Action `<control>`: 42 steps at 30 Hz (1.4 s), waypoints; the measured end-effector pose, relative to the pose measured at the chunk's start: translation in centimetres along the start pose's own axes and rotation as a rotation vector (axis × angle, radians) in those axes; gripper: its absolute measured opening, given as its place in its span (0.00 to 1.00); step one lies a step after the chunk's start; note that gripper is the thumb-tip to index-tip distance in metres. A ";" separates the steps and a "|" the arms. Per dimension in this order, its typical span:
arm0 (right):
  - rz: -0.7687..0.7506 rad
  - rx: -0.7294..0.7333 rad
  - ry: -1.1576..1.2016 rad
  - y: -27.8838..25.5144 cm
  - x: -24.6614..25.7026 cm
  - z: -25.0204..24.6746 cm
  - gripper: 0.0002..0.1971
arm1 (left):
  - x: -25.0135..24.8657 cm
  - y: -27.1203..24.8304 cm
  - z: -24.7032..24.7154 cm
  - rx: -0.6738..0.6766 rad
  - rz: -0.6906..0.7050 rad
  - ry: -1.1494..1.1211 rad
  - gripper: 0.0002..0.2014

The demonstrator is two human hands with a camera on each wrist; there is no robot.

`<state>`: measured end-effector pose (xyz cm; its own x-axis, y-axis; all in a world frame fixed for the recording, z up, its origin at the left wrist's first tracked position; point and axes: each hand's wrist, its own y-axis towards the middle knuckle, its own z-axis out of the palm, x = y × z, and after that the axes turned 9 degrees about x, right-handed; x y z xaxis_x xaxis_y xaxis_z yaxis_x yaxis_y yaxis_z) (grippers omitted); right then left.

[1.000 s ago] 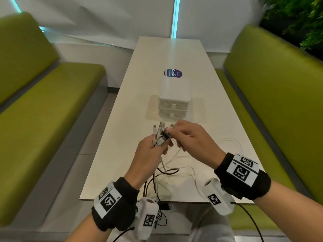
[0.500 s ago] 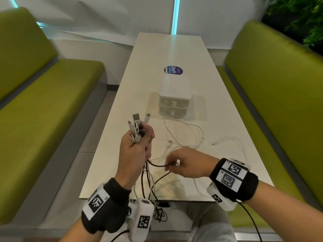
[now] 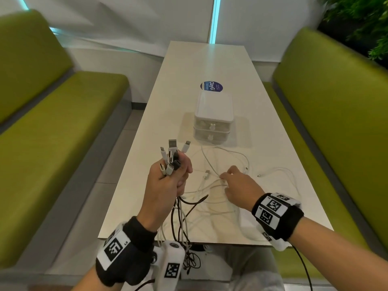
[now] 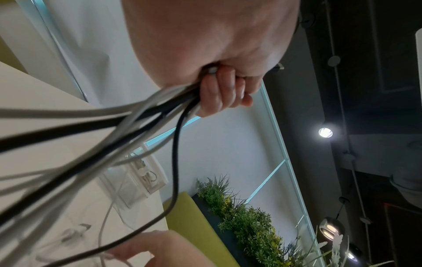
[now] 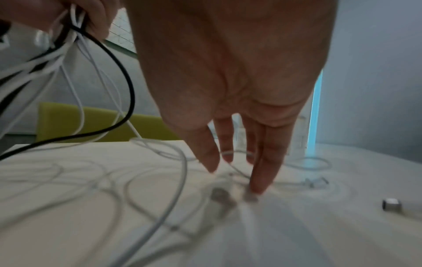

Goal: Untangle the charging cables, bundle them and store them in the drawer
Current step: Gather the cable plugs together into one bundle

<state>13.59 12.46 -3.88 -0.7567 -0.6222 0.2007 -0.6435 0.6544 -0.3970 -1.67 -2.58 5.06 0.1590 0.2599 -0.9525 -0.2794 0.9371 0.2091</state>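
Observation:
My left hand (image 3: 171,181) is raised above the near part of the table and grips a bunch of cable ends, white and black. Their connectors (image 3: 172,153) stick up out of the fist. The left wrist view shows the fingers (image 4: 224,90) curled round the cords. The black cables (image 3: 178,221) hang from this hand over the table's near edge. My right hand (image 3: 235,181) is low over the loose white cables (image 3: 228,158) on the table, holding nothing. Its straight fingertips (image 5: 260,184) touch the tabletop beside a connector (image 5: 220,196). The small white two-drawer box (image 3: 213,117) stands beyond, both drawers closed.
The long white table (image 3: 210,64) runs away from me between two green benches (image 3: 52,127) (image 3: 336,106). A round blue sticker (image 3: 211,86) lies behind the box. Another loose white cable end (image 3: 270,172) lies to the right. Plants (image 3: 361,19) stand at the far right.
My right hand left the bunch of connectors, dropped to the table and has reached forward onto the white cables. My left hand shifted left, still gripping the cable ends.

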 end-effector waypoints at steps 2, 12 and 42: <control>-0.120 -0.119 0.047 -0.4 0.2 0.3 0.23 | 0.1 0.0 -0.2 -0.012 -0.005 0.003 0.13; -0.388 -0.036 0.000 -0.9 1.4 0.7 0.12 | 0.6 0.2 0.2 -0.018 -0.037 0.009 0.13; 0.110 -0.231 0.043 3.4 -6.1 -2.0 0.20 | 1.4 -0.3 -0.9 -0.076 -0.048 0.054 0.12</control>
<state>15.76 19.33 -4.61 -0.8247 -0.5263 0.2073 -0.5626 0.8010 -0.2045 -2.22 -2.68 3.47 0.1229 0.2005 -0.9720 -0.3437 0.9274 0.1478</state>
